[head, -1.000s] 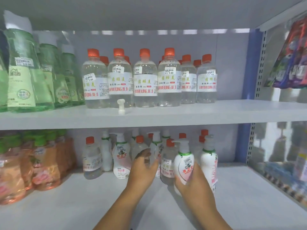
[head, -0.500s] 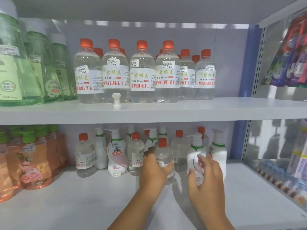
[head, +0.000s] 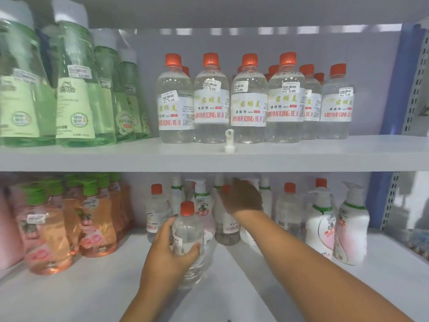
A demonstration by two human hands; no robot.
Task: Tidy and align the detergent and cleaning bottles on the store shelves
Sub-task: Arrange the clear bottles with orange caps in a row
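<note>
- The left hand [head: 170, 248] was wrapped around a clear bottle [head: 189, 242], thumb across the front, fingers curled behind its label.
- The bottle stood upright on the lower shelf [head: 69, 293], red cap at 12 o'clock, forward of the row.
- The right hand [head: 241, 197] reached deeper, at 1 o'clock from the bottle, fingers loosely spread over the tops of the back-row bottles; whether it gripped one, I cannot tell.
- White pump bottles [head: 321, 224] stood at 3 o'clock, orange bottles [head: 97, 226] at 9 o'clock.
- On the upper shelf [head: 301, 156], a loose white pump head [head: 229, 141] lay before the red-capped row [head: 248, 101]; green bottles [head: 76, 89] stood at 10 o'clock.
</note>
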